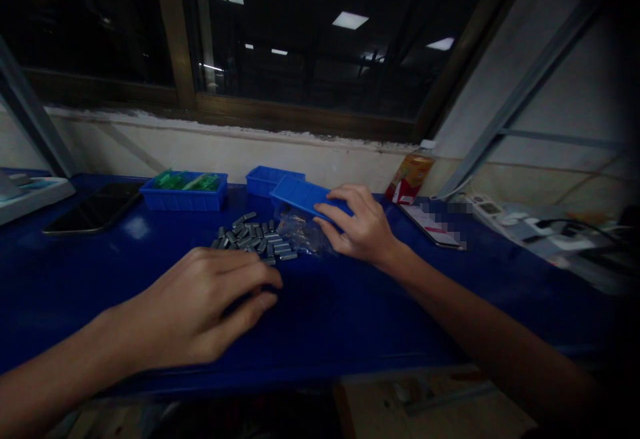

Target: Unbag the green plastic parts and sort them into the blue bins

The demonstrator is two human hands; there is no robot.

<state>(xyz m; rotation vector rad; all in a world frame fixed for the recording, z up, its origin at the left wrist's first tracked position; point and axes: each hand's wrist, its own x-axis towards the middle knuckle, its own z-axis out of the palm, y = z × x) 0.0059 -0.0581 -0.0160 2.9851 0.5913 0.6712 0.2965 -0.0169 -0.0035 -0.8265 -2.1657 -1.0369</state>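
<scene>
Left hand (213, 302), illegibly printed packet (413, 174) beyond.

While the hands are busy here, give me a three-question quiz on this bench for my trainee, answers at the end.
1. What is the right hand holding?
2. True or false: the green pieces lie in the leftmost blue bin.
3. What is closest to the fingers of the left hand?
a) the orange-red package
b) the gray metal pieces
c) the power strip

Key: 1. A tilted blue bin; 2. True; 3. b
</scene>
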